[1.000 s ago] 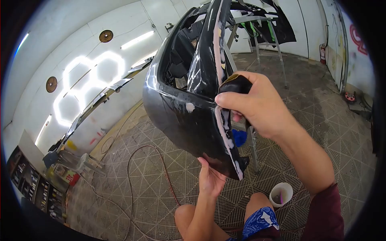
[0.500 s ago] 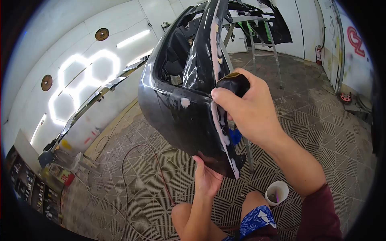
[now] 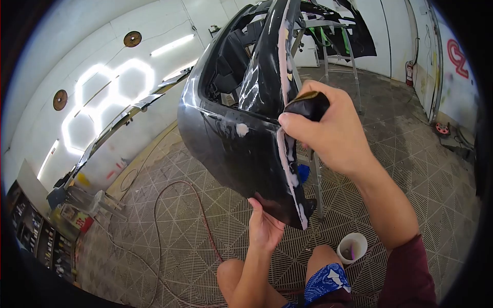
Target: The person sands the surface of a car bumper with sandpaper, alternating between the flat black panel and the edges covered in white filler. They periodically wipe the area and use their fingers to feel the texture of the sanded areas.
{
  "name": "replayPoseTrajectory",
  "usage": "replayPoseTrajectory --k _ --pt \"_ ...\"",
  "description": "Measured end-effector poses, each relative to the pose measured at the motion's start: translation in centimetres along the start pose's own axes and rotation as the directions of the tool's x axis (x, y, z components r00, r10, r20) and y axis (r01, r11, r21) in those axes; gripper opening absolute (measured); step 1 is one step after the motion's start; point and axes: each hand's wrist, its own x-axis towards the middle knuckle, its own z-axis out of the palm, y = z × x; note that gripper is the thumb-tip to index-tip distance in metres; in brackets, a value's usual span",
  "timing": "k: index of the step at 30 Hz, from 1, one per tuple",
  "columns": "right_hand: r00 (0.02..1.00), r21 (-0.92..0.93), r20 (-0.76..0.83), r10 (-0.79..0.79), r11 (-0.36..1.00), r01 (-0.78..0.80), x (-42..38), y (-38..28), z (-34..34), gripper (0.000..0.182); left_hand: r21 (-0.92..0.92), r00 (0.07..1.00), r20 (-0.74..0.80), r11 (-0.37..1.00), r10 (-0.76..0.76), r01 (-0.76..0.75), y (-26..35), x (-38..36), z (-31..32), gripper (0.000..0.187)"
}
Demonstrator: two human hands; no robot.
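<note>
A glossy black car bumper (image 3: pixel 231 154) stands in front of me, with a pale pink strip of filler (image 3: pixel 285 161) along its right edge and a small filler patch (image 3: pixel 242 130) on its face. My right hand (image 3: pixel 334 126) is closed around a folded dark sheet that looks like sandpaper (image 3: pixel 310 106). Its thumb sits at the bumper's edge, beside the notch where the filler strip bends. Below, my left hand (image 3: pixel 266 229) grips the bumper's bottom edge, thumb on the front; its other fingers are partly hidden behind the panel.
A white bucket (image 3: pixel 353 248) stands on the patterned floor by my knee. A reddish hose (image 3: pixel 197 200) curls across the floor at left. Behind the bumper, a metal stand (image 3: pixel 354 77) carries another black part. Shelves (image 3: pixel 43 241) with bottles are at far left.
My right hand and the folded sheet have shifted slightly to the right, and the bumper's upper part appears a little further right. My left hand keeps its hold on the bottom edge.
</note>
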Motion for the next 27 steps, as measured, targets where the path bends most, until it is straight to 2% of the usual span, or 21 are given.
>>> replayPoseTrajectory --k 2,6,8,9,11,15,16,17,18,20,21,23,27 --pt "0.969 0.183 0.154 0.192 0.959 -0.218 0.4 -0.9 -0.4 0.015 0.068 0.999 0.046 0.998 -0.003 0.000 0.0 0.1 0.5 0.058" --pt "0.974 0.219 0.120 0.190 0.952 -0.213 0.4 0.3 -0.1 0.016 0.042 0.998 0.052 0.999 -0.025 0.023 0.1 0.1 0.8 0.059" --pt "0.993 0.108 -0.009 -0.115 0.987 0.115 0.2 1.0 0.5 0.016 0.053 1.000 -0.008 0.999 -0.005 0.006 -0.1 0.0 1.8 0.058" --pt "0.994 0.107 -0.008 -0.113 0.988 0.114 0.2 1.0 0.4 0.016 0.052 1.000 -0.009 0.999 -0.006 0.006 0.0 -0.1 1.9 0.058" --pt "0.996 0.205 0.078 0.034 0.977 -0.050 0.3 0.5 0.0 0.021 0.109 1.000 0.016 0.994 0.009 -0.011 -0.1 0.0 2.1 0.059" --pt "0.978 0.307 0.169 0.125 0.936 -0.173 0.2 0.6 -0.3 0.018 0.104 1.000 -0.007 0.995 0.010 -0.010 0.0 -0.1 2.0 0.059" --pt "0.997 0.101 0.041 -0.065 0.993 0.061 0.0 1.1 -0.1 0.019 0.083 1.000 -0.005 0.997 0.002 -0.001 0.1 -0.1 1.3 0.059" --pt "0.959 -0.136 -0.043 -0.279 0.953 0.271 -0.2 1.3 0.1 0.022 0.062 1.000 -0.002 0.998 -0.008 0.008 0.2 0.0 0.8 0.059" --pt "0.959 -0.137 -0.043 -0.279 0.953 0.271 -0.2 1.4 0.1 0.022 0.061 1.000 -0.001 0.998 -0.008 0.008 0.2 0.1 0.3 0.059" --pt "0.984 0.070 -0.075 -0.162 0.983 0.167 -0.5 1.4 0.2 0.022 0.001 0.998 0.057 1.000 -0.021 0.021 0.3 0.1 -0.3 0.059" --pt "0.983 0.067 -0.073 -0.168 0.983 0.173 -0.5 1.5 0.1 0.022 -0.001 0.998 0.063 1.000 -0.019 0.019 0.2 0.1 -0.3 0.059" --pt "0.986 0.285 -0.130 -0.105 0.948 0.139 -0.7 1.7 -0.2 0.019 0.016 0.999 0.037 1.000 -0.007 0.007 0.2 0.1 -0.1 0.059" --pt "0.988 0.379 -0.155 -0.020 0.922 0.078 -0.4 1.6 -0.4 0.017 0.091 1.000 -0.024 0.996 0.014 -0.012 0.1 0.0 -0.2 0.059"
